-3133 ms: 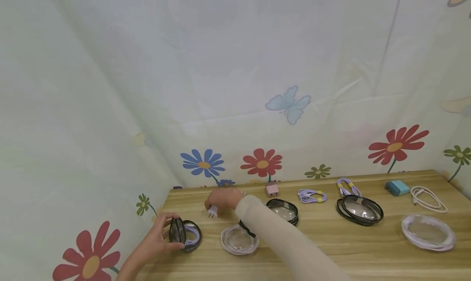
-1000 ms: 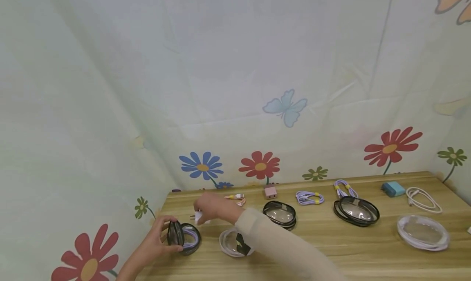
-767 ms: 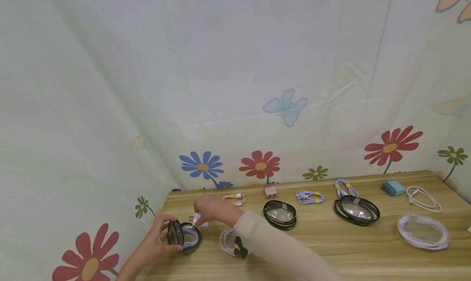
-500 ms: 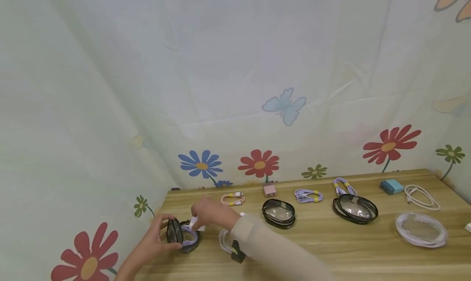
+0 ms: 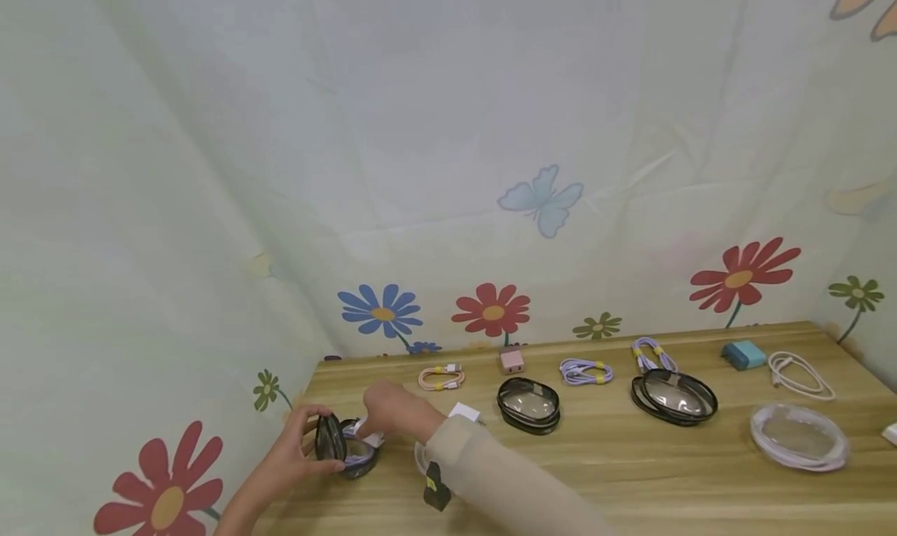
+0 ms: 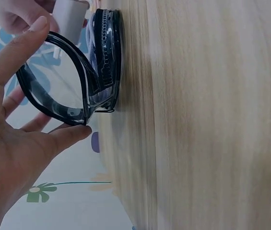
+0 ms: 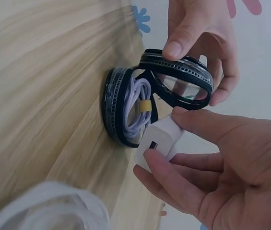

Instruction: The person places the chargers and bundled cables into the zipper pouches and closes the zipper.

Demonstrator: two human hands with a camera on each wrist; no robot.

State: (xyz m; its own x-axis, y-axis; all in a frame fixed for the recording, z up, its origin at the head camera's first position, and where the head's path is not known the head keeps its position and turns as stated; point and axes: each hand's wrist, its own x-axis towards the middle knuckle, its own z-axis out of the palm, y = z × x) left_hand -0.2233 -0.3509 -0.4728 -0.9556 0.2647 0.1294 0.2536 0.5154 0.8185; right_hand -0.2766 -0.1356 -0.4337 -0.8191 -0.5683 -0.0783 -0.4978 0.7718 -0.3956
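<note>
My left hand (image 5: 290,454) holds up the lid (image 7: 173,72) of a clear pouch with a black zip edge. The lid is tilted back, and the pouch's lower half (image 7: 112,108) rests on the table. Inside it lies a coiled lilac cable (image 7: 134,108) with a yellow tie. My right hand (image 5: 399,410) pinches a white USB charger (image 7: 160,139) between thumb and fingers, right at the pouch's opening. In the left wrist view the charger (image 6: 70,19) is beside the raised lid, partly covered by fingers.
A white-edged pouch (image 7: 53,208) lies partly under my right forearm, near a white block (image 5: 464,413). Behind are an orange cable (image 5: 440,378) and a pink charger (image 5: 512,361). Further right sit black-edged pouches (image 5: 529,405), lilac cables (image 5: 585,372) and a blue charger (image 5: 744,354).
My right hand has carried the charger left and nearer to the pouch, turning it on the way. The orange cable and white block have come into sight. My left hand keeps holding the lid.
</note>
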